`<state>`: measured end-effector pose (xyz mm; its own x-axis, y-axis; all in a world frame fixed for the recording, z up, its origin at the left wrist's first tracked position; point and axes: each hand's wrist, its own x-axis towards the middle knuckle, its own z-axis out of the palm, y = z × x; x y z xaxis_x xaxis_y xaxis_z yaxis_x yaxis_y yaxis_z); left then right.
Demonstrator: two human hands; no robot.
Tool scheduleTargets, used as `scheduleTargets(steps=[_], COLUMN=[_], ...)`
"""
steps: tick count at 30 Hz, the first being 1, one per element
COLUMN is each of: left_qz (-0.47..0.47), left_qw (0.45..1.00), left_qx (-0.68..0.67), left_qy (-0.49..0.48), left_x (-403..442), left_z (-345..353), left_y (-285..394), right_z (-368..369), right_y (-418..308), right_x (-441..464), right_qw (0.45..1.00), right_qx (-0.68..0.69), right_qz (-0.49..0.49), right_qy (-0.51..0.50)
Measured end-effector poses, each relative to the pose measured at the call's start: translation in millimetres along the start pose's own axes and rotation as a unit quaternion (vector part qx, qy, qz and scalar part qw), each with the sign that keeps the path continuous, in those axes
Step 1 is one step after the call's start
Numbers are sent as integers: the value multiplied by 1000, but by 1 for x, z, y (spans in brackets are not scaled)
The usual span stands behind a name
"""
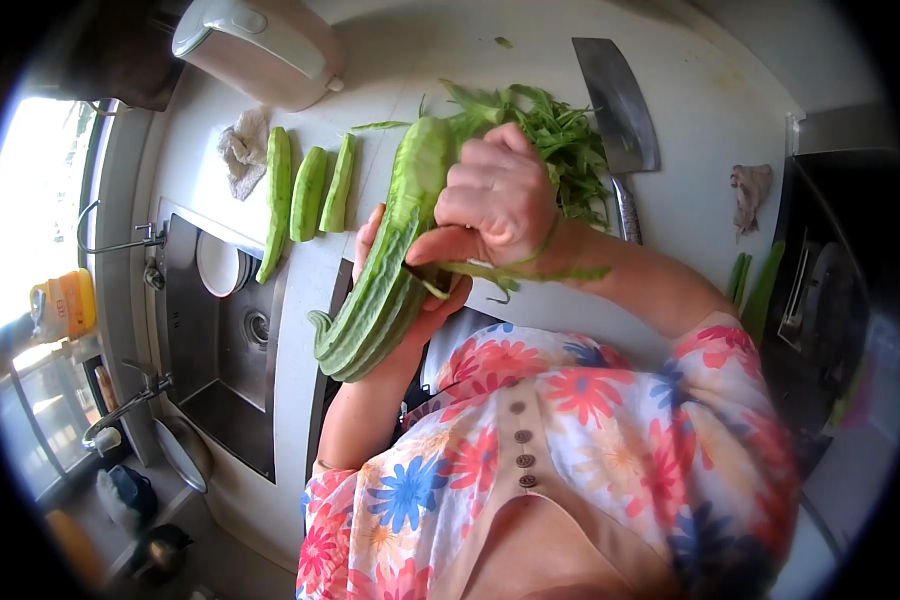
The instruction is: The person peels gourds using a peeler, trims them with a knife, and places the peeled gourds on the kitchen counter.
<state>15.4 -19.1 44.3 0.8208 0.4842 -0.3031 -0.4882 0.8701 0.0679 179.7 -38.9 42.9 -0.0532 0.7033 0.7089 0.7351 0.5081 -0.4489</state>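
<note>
A large ridged green gourd is held tilted over the counter's front edge, its upper part pale and peeled, its lower part still ridged. Beneath and beside it, my left hand is wrapped round the gourd, partly hidden by it. My right hand is closed against the gourd's right side, with a strip of peel hanging below it; any tool inside the fist is hidden. Behind my right hand lies a pile of green peelings. Three pale green gourd pieces lie side by side to the left.
A cleaver lies right of the peelings. A white kettle and a crumpled cloth are at the back left. The sink at left holds white dishes. Another cloth lies at right.
</note>
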Motion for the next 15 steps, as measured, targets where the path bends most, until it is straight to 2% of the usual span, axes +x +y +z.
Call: scheduleTargets(steps=[1, 5, 8, 9, 10, 12, 13, 15], left_qz=[19, -52, -66, -47, -33, -37, -42, -54], left_qw=[1000, 998, 996, 995, 998, 998, 998, 998], left_qx=[12, 30, 24, 21, 30, 39, 37, 30], left_qy=[-9, 16, -48, -82, -46, -38, -36, -28], left_x=[0, -9, -18, -22, -25, -20, -18, -17], left_z=[-7, 6, 8, 7, 15, 14, 13, 10], left_y=[-1, -5, -6, -6, -3, 2, 2, 0], right_z=[2, 17, 8, 6, 0, -4, 5, 6], right_y=[2, 78, 124, 123, 111, 71, 65, 50], right_x=[0, -13, -29, -27, -22, -10, -4, -1], right_qw=[1000, 996, 989, 986, 983, 975, 984, 996], right_qx=[-11, -69, -76, -65, -52, 85, 84, 1], right_qz=[-7, 48, 119, 129, 143, 204, 139, 49], right_qy=[10, 40, 48, 79, 107, 39, 73, 70])
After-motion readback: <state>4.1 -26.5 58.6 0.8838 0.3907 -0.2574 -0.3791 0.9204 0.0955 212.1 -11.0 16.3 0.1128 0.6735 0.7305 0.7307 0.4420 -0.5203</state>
